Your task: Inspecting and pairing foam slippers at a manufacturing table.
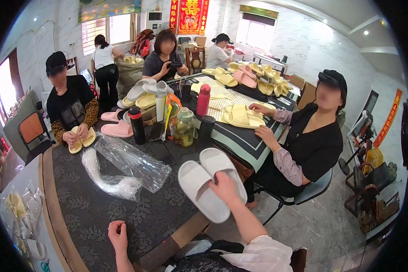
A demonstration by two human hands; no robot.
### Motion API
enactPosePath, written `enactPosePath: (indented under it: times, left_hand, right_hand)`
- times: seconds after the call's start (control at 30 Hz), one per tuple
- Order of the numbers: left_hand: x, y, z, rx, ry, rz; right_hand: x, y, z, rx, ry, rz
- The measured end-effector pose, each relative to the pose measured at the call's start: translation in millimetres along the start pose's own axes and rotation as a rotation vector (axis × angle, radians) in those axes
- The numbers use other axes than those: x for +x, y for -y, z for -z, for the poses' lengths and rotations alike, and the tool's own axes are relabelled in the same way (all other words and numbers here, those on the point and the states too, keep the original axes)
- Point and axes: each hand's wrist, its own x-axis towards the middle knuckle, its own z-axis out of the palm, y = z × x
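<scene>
Above the near edge of the dark patterned table (99, 213), the right hand (225, 187) is closed around a pair of white slippers (207, 181), gripping them from below so both soles fan upward, side by side and touching. The left hand (118, 235) rests on the tabletop near its wooden rim, fingers curled loosely and holding nothing.

Just beyond the slippers lie clear plastic bags (131, 161); whether anything is inside them cannot be told. A bunched bundle of clear plastic (109, 179) lies beside them.

Farther back, at the table's middle, stands a glass jar (186, 128) with a pale lid, holding a yellowish-green filling. Around it stand a black bottle (137, 124), a tall white bottle (161, 105), a red bottle (203, 99) and a dark cup (207, 126).

To the left, a person in black holds a pair of yellow slippers (82, 138), with pink slippers (117, 129) lying nearby. On the right, a seated person has both hands on pale yellow slippers (240, 117). At the far end, a large sack (129, 72) is filled with yellow slippers.
</scene>
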Motion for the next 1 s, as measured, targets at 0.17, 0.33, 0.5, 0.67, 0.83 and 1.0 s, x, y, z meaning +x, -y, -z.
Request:
enactPosePath:
  times: [0.17, 0.33, 0.5, 0.67, 0.83, 1.0]
  left_hand:
    - [-2, -2, 3, 0.082, -0.036, -0.082]
    - [1, -4, -1, 0.109, -0.034, -0.118]
    - [0, -4, 4, 0.178, -0.033, -0.103]
    - [3, -7, 7, 0.192, -0.037, -0.037]
    - [7, -15, 5, 0.245, -0.04, -0.045]
    - [11, -17, 0, 0.241, -0.016, -0.012]
  right_hand:
    - [41, -24, -6, -0.093, 0.097, -0.088]
    - [60, -41, -17, -0.075, 0.177, -0.173]
    - [50, -34, -24, -0.181, 0.228, -0.153]
    - [57, 57, 14, -0.496, 0.16, -0.139]
    - [142, 115, -13, 0.58, 0.403, 0.064]
    - [285, 138, -114, 1.211, 0.517, -0.224]
